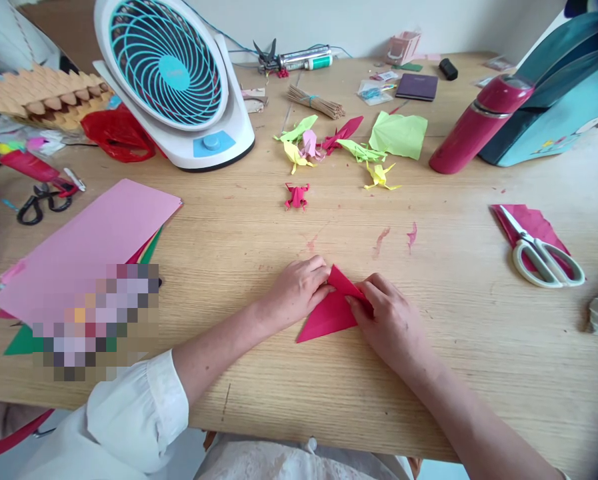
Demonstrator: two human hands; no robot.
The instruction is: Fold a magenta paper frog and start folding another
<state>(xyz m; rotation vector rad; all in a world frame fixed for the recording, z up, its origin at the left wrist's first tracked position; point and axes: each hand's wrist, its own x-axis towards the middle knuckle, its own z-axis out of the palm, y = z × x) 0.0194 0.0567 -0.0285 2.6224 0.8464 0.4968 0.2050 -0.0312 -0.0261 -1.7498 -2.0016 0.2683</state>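
A folded red paper (331, 316) rests on the wooden table in front of me, one pointed corner toward the lower left and a folded strip along its upper side. My left hand (301, 287) pinches the upper left end of that strip, fingers curled. On the other side my right hand (383, 307) grips the right part, thumb on top and fingers behind the fold. Beyond my hands sits a small red origami frog (297, 197). Further back lie a yellow folded figure (379, 175), a pink one, green ones and a green sheet (399, 135).
A fan (173, 73) stands at the back left, above stacked pink paper (99, 240) and black-handled scissors (41, 200). To the right are a red bottle (479, 127), a teal bag (563, 100) and white scissors (541, 257) on red paper.
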